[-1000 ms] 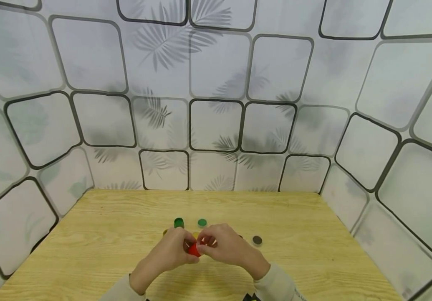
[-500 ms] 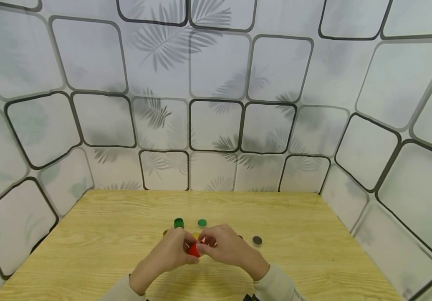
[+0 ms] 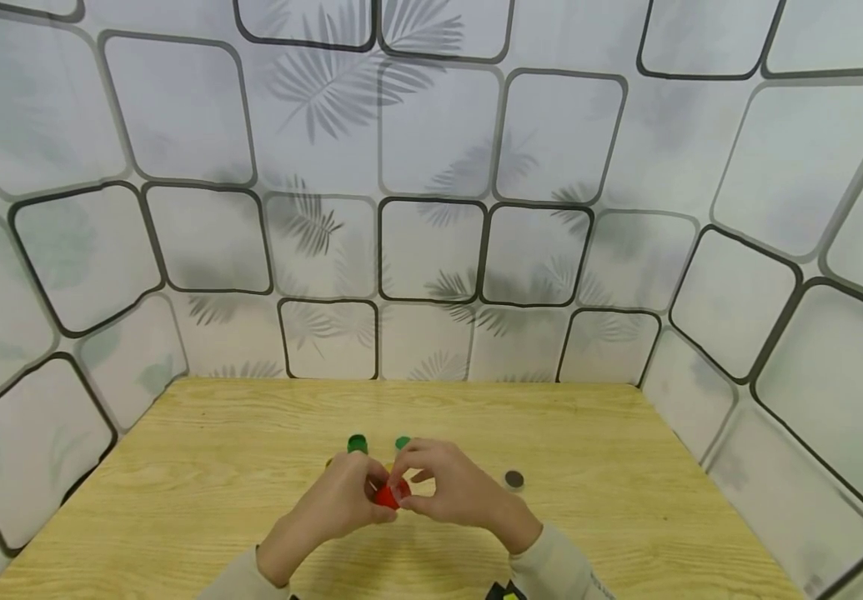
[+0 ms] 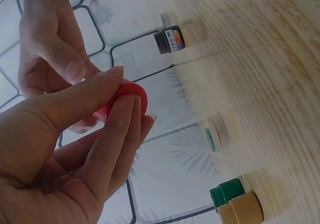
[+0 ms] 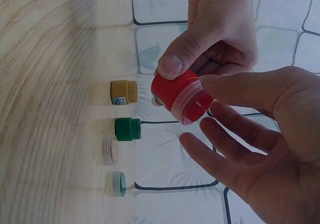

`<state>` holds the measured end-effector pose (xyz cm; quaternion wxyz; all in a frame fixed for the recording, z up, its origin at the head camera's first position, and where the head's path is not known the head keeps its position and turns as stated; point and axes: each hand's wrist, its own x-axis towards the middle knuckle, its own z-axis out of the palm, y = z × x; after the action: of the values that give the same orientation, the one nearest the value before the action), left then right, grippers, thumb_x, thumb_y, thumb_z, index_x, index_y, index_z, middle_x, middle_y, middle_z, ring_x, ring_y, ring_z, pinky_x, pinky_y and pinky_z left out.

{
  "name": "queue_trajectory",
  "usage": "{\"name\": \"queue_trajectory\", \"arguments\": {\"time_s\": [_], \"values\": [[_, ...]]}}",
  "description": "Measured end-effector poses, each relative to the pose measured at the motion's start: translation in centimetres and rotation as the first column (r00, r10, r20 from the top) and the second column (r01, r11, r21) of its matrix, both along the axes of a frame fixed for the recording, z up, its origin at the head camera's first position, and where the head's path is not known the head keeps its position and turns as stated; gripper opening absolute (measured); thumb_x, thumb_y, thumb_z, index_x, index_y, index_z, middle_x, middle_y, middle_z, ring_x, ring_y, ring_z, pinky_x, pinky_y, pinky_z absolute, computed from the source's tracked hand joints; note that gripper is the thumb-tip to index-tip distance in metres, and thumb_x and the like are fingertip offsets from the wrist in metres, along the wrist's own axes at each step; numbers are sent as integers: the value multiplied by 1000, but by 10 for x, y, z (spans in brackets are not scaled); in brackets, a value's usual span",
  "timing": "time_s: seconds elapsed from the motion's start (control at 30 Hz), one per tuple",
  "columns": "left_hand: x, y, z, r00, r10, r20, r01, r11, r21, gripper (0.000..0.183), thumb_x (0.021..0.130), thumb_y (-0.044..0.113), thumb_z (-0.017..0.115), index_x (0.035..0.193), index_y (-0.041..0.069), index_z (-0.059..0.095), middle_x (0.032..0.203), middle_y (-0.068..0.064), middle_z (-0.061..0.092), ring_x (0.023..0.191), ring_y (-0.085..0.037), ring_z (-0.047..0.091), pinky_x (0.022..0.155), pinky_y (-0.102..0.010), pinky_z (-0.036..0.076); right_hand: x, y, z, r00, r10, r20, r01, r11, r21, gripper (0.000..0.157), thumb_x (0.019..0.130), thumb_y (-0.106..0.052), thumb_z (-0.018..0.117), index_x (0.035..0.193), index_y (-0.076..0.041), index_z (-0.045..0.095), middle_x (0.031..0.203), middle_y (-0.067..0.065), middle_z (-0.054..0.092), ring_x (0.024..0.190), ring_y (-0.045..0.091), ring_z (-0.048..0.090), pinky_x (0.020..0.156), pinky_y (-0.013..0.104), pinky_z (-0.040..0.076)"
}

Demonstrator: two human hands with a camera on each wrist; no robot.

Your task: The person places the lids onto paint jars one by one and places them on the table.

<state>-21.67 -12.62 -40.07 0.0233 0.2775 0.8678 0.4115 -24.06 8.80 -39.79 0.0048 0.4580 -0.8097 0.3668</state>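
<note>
My left hand (image 3: 337,500) grips a small red paint jar (image 5: 167,90), thumb on one side and fingers on the other. The jar is tilted, its clear screw lid (image 5: 186,104) facing my right hand (image 3: 454,492). In the right wrist view, that hand's thumb touches the lid's rim, while its other fingers are spread and nearly straight around the lid's end. The left wrist view shows the left fingertips wrapped along the red jar's side, and much of the lid is hidden there behind the thumb.
A green jar (image 5: 127,129) without its lid and an ochre jar (image 5: 122,92) stand beyond my hands. Two loose lids lie near them, one with green inside (image 5: 119,184). A black jar (image 4: 169,40) stands farther right, near a dark-filled lid (image 3: 514,479). Patterned curtain (image 3: 431,250) surrounds the wooden table (image 3: 213,467).
My right hand's fingers have loosened and spread from a closer pinch at the lid, and the hand shifted slightly up. The left hand and the red jar have barely moved.
</note>
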Motion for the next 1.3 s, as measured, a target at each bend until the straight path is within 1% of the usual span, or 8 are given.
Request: {"name": "queue_trajectory", "arguments": {"time_s": [0.17, 0.3, 0.37, 0.57, 0.87, 1.07, 1.2, 1.3], "values": [[1, 0, 1, 1000, 3, 3, -3, 1000, 4, 17, 78, 3, 88, 93, 6, 80, 81, -6, 78, 66, -7, 70, 57, -19, 56, 0, -1, -2, 998, 21, 51, -21, 1000, -7, 16, 90, 0, 77, 100, -11, 71, 104, 3, 67, 100, 11, 65, 83, 23, 61], [1, 0, 1, 1000, 13, 1, -13, 1000, -2, 18, 77, 2, 88, 93, 5, 80, 82, -7, 79, 67, -8, 71, 56, -19, 56, 0, -1, -1, 994, 13, 104, -12, 1000, -12, 13, 91, 1, 76, 99, -9, 72, 105, 5, 67, 100, 10, 66, 79, 18, 60], [1, 1, 1, 1000, 16, -4, -16, 1000, -8, 18, 77, 2, 88, 93, 5, 80, 81, -7, 78, 66, -7, 71, 56, -19, 56, 0, -1, -1, 992, 12, 123, -10, 1000, -15, 13, 91, 0, 76, 100, -8, 72, 105, 7, 68, 100, 11, 66, 78, 18, 60], [1, 1, 2, 1000, 20, -13, -21, 1000, -22, 18, 77, 3, 89, 92, 4, 80, 81, -6, 78, 66, -7, 70, 56, -19, 55, 0, 0, -1, 993, -2, 116, 4, 1000, -15, 14, 91, -2, 76, 104, -7, 73, 105, 8, 70, 99, 10, 67, 76, 16, 59], [2, 2, 2, 1000, 26, -16, -26, 999, -21, 18, 77, 3, 89, 92, 3, 80, 80, -6, 78, 65, -7, 69, 55, -19, 55, 0, -1, -1, 995, -51, 91, 50, 999, 9, 12, 92, -7, 77, 103, -9, 73, 102, 6, 71, 92, 4, 69, 71, 13, 57], [2, 2, 2, 999, 32, -7, -32, 999, -23, 18, 77, 4, 89, 93, 3, 80, 80, -6, 78, 66, -8, 69, 56, -21, 56, -1, -1, -1, 992, -66, 109, 65, 998, 13, 10, 93, -8, 77, 102, -10, 73, 101, 7, 72, 90, 3, 69, 71, 13, 57], [1, 2, 1, 999, 32, 5, -32, 999, -25, 18, 78, 4, 88, 94, 3, 80, 81, -6, 78, 66, -6, 69, 57, -20, 56, -1, -3, -2, 989, -76, 130, 74, 997, 16, 7, 94, -11, 76, 99, -9, 73, 100, 6, 74, 88, 2, 70, 71, 14, 58], [1, 1, 1, 1000, 27, 8, -27, 999, -25, 18, 78, 4, 88, 94, 3, 80, 81, -6, 78, 65, -5, 69, 57, -19, 56, -2, -3, -2, 986, -83, 142, 81, 997, 20, 7, 95, -14, 76, 97, -8, 73, 99, 5, 75, 86, 1, 70, 70, 15, 58]]}}
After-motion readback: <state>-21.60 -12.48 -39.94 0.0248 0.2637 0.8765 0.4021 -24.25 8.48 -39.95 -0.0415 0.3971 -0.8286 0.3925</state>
